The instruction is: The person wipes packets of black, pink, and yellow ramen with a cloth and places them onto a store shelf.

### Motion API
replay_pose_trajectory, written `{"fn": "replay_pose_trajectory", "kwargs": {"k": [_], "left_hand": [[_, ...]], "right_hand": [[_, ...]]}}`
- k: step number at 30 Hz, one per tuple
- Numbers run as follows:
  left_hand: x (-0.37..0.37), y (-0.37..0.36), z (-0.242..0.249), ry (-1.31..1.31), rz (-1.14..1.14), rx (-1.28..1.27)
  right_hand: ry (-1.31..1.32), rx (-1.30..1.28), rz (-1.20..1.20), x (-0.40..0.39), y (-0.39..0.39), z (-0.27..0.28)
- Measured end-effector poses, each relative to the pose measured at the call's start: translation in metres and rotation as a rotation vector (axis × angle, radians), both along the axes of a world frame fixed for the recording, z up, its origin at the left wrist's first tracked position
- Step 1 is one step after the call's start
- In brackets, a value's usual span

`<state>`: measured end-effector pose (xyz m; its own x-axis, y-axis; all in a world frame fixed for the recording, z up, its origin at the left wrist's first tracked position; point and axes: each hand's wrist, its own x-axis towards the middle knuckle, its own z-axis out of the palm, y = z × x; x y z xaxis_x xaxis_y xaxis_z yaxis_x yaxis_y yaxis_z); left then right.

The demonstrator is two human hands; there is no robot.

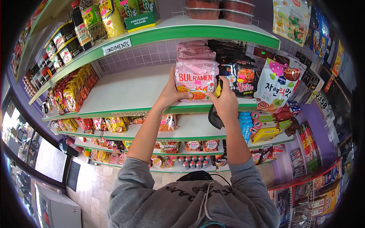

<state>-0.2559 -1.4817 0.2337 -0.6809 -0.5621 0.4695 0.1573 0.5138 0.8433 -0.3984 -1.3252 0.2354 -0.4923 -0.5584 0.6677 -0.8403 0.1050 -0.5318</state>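
Both arms reach up and forward (grey sleeves pushed back), left hand and right hand raised, fingers curled in a grip.

The pink ramen packet is wrapped in glossy plastic film; the shelf looks smooth, matt, perhaps painted metal.

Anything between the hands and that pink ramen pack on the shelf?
Nothing visible. The left hand and right hand already grip the pink ramen pack by its two sides at the shelf front. The black ramen packs sit beside it, not in between.
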Motion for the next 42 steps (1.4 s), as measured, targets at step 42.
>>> {"fn": "replay_pose_trajectory", "kwargs": {"k": [42], "left_hand": [[0.063, 0.516, -0.149, 0.689, 1.117, 0.594]], "right_hand": [[-0.284, 0.465, 2.258, 0.087, 0.256, -0.065]]}}
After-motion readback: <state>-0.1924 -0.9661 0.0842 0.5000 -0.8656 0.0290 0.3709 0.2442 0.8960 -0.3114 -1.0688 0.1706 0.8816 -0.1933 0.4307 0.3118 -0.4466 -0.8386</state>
